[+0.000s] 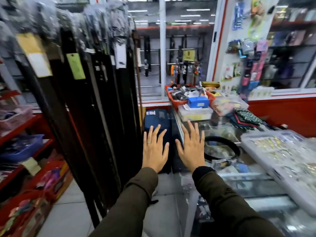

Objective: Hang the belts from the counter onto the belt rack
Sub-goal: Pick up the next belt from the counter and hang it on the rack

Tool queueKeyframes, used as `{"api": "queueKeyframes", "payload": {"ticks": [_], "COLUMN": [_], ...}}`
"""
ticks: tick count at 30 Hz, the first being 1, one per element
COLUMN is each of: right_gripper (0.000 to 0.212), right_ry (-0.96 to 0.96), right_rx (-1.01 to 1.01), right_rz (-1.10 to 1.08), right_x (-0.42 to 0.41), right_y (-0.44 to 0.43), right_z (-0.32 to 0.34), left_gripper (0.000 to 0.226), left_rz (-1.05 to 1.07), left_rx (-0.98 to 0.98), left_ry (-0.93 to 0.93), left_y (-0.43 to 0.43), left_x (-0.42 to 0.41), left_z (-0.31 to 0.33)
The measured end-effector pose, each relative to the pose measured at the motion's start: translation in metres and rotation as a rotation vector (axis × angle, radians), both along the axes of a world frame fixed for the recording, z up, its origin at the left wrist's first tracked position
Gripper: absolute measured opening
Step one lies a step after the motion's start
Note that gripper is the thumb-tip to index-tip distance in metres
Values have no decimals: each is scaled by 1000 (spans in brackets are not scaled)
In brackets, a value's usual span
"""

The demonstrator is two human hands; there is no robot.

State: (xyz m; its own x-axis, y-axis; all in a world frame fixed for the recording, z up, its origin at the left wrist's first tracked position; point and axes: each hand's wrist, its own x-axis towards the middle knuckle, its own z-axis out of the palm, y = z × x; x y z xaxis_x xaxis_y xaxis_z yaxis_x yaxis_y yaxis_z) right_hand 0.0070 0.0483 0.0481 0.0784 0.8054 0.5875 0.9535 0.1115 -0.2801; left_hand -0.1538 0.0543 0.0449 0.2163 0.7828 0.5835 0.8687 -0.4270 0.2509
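Observation:
Many dark belts [95, 103] with paper tags hang side by side from the belt rack [68, 19] on the left, reaching almost to the floor. A black belt [236, 148] lies coiled in a loop on the glass counter [256, 183], just right of my right hand [191, 147]. My left hand [154, 149] is held out flat with fingers spread, a ring on one finger, right of the hanging belts. My right hand is also flat and spread, over the counter's left edge. Neither hand holds anything.
A red basket [172, 96] of small goods and a blue box [198, 102] sit at the counter's far end. A clear plastic tray [282, 156] of trinkets lies on the right. A dark blue bag [157, 120] stands on the floor ahead. Red shelves [25, 124] line the left.

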Motion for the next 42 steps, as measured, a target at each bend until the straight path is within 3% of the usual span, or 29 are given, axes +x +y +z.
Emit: {"api": "queueKeyframes", "payload": {"ticks": [8, 11, 15, 17, 20, 25, 29, 33, 38, 40, 42], "right_gripper": [63, 74, 71, 65, 51, 41, 29, 28, 20, 17, 17], "right_ry": [-14, -135, -192, -199, -188, -215, -71, -32, 69, 157, 267], "right_rx": [-405, -584, -695, -714, -684, -645, -642, -602, -523, -477, -423], "right_rz": [-188, -261, -283, -261, -176, -119, -3, 85, 253, 321, 371], "right_x": [113, 146, 182, 198, 220, 232, 225, 202, 164, 145, 125], "right_y": [-13, -10, 0, 5, 11, 13, 3, -5, -6, -8, -11], "right_z": [-60, -71, -82, -87, -94, -85, -75, -65, -45, -34, -21], "left_gripper": [61, 68, 73, 75, 72, 39, 28, 31, 36, 48, 60], "left_rz": [-250, -358, -425, -433, -414, -351, -325, -320, -327, -274, -198], "left_rx": [-287, -451, -503, -551, -603, -622, -569, -454, -308, -286, -340], "left_ry": [186, 291, 470, 465, 402, 183, 114, 61, -139, -300, -606], "left_y": [22, 36, 54, 58, 60, 63, 64, 56, 39, 32, 24], "left_x": [95, 131, 174, 189, 206, 208, 187, 152, 103, 88, 79], "left_z": [-48, -58, -67, -71, -77, -81, -81, -77, -62, -53, -40]}}
